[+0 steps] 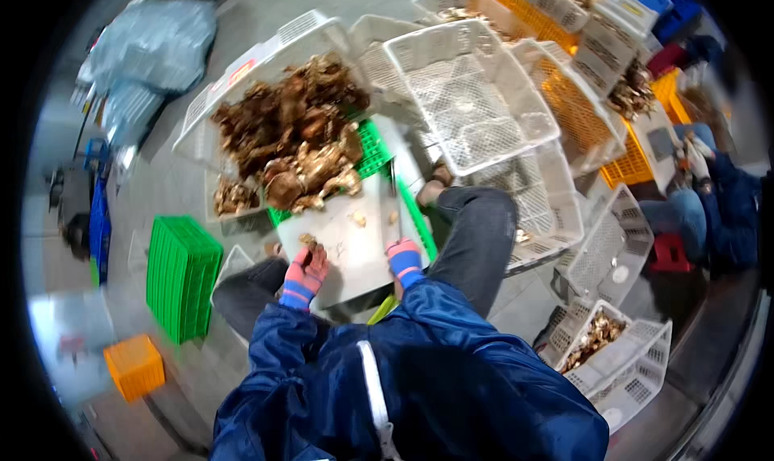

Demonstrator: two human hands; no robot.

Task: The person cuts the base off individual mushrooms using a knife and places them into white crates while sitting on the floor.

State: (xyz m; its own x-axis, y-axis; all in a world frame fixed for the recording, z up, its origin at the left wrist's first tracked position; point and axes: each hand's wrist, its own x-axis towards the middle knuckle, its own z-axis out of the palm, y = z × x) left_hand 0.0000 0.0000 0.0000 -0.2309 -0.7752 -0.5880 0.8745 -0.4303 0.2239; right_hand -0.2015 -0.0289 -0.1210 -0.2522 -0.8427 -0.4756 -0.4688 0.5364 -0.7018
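Observation:
My left hand [305, 275], in a pink-and-blue striped glove, is closed at the near left of a white board [355, 255]. A small tan mushroom piece [307, 239] shows at its fingertips. My right hand [405, 259], in a matching glove, is curled into a fist at the board's right edge; what it grips is hidden. Two pale scraps lie on the board beyond my hands. Brown mushrooms [314, 175] are piled at the board's far left, spilling from a tilted white crate [197, 130]. Green basket edges [372, 148] show beneath the board.
Empty white crates [476, 98] are stacked at the far right. A green crate [184, 279] and an orange crate [134, 367] stand left. A co-worker [730, 203] sits at far right beside crates of mushrooms. Another mushroom crate [601, 340] is near right; a plastic-wrapped bundle [153, 45] lies far left.

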